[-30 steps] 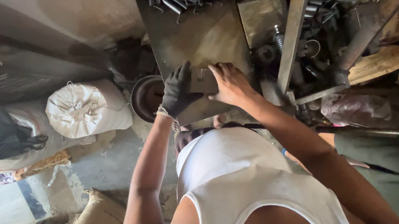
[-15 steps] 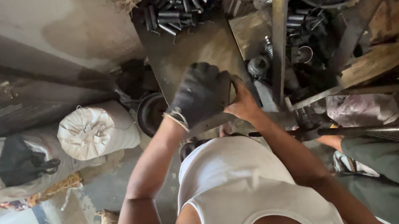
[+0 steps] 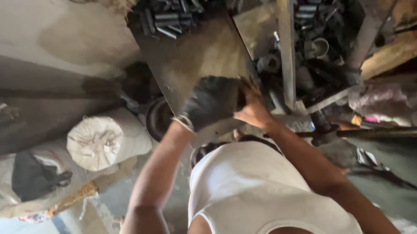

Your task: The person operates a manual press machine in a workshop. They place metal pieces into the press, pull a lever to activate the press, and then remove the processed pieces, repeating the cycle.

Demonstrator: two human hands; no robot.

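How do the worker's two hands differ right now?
The left hand wears a dark work glove; the right hand is bare. The left hand lies flat, palm down, on the metal plate; the right hand's fingers reach up at the plate's right edge. Both rest side by side at its near end.

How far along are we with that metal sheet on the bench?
Done: the flat metal sheet lies on the bench, with loose dark metal parts piled at its far end. In hand: the gloved left hand and bare right hand press together at the sheet's near edge; whatever is between them is hidden. Left: no finished result shows; the sheet looks unaltered.
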